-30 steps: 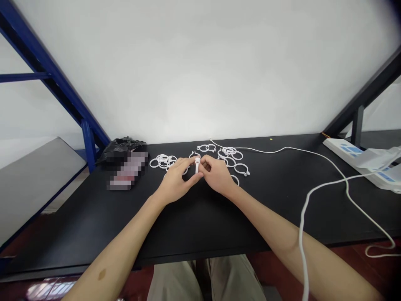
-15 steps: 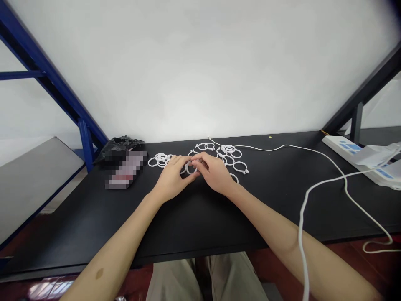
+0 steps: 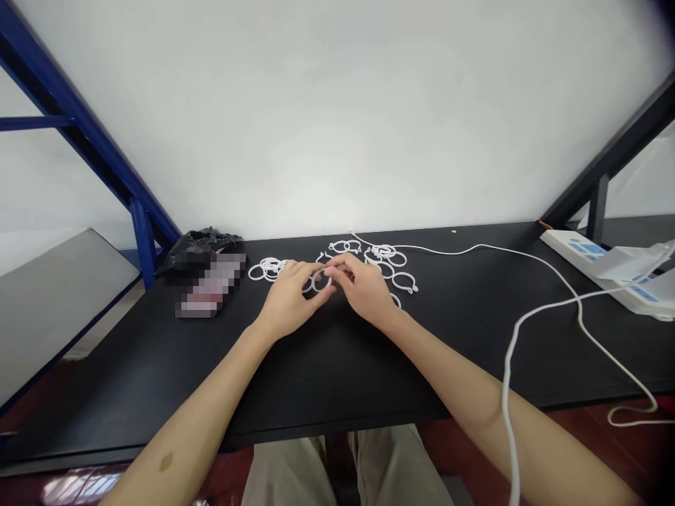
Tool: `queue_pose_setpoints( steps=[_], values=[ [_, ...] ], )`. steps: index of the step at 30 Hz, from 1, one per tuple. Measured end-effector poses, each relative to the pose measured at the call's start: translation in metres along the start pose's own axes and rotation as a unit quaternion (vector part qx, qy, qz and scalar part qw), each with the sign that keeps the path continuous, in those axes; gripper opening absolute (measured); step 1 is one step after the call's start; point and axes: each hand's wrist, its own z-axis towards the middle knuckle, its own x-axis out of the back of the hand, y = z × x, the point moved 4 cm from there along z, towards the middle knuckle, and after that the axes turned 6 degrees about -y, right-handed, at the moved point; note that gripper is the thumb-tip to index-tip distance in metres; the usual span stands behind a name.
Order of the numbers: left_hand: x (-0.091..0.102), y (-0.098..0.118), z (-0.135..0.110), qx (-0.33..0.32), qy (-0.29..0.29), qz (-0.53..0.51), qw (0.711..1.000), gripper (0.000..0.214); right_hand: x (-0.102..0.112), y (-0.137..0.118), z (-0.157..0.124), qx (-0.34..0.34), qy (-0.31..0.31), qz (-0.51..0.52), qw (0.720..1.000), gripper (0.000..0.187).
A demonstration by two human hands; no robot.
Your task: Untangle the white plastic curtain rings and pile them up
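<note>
Between my two hands is a white curtain ring (image 3: 314, 283), held just above the black table. My left hand (image 3: 289, 294) grips the ring's left and lower side with thumb and fingers. At the ring's upper right, my right hand (image 3: 363, 287) pinches it; the fingertips of both hands nearly meet there, and the small eyelet is hidden by them. A cluster of white rings (image 3: 256, 273) lies left of my left hand. Behind and right of my right hand lie several more loose rings (image 3: 403, 282), some overlapping.
The black table (image 3: 337, 379) stands against a white wall. A black plastic bag (image 3: 203, 246) and a blurred-out flat packet (image 3: 216, 281) lie at the left. A white cable (image 3: 509, 365) loops over my right forearm. White-and-blue power strips or boxes (image 3: 595, 260) sit at the right.
The fingers of my right hand have shifted slightly on the ring, and more of the ring shows between the hands. The other rings lie as before.
</note>
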Motion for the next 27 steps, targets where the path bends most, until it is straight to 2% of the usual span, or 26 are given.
queue_pose_setpoints(
  steps=[2,4,7,10,13,19,23,27],
  values=[
    [0.003,-0.010,0.000,0.039,0.051,0.064,0.996,0.036,0.000,0.003,0.000,-0.019,0.015,-0.067,0.997,0.026],
    [0.005,-0.019,-0.001,0.077,0.077,0.130,0.986,0.047,-0.001,0.004,0.000,-0.023,0.018,-0.153,0.988,0.025],
    [-0.002,-0.022,0.000,0.073,0.057,0.183,0.979,0.052,-0.005,0.006,0.000,-0.008,0.007,-0.253,0.967,0.019],
    [-0.016,-0.013,0.006,0.027,0.034,0.211,0.977,0.043,-0.007,0.009,0.001,-0.006,0.001,-0.300,0.954,0.020],
    [-0.027,-0.004,0.012,0.012,0.019,0.234,0.972,0.038,-0.008,0.012,0.002,-0.012,-0.002,-0.335,0.942,0.021],
    [-0.029,-0.002,0.013,-0.011,-0.030,0.201,0.979,0.021,-0.004,0.013,0.001,-0.036,-0.002,-0.376,0.926,0.025],
    [-0.029,-0.004,0.011,-0.044,-0.045,0.162,0.985,0.023,-0.002,0.012,0.000,-0.031,-0.037,-0.393,0.918,0.033],
    [-0.025,-0.006,0.008,-0.039,-0.041,0.137,0.989,0.023,-0.003,0.013,0.000,-0.020,-0.093,-0.376,0.922,0.020]
  ],
)
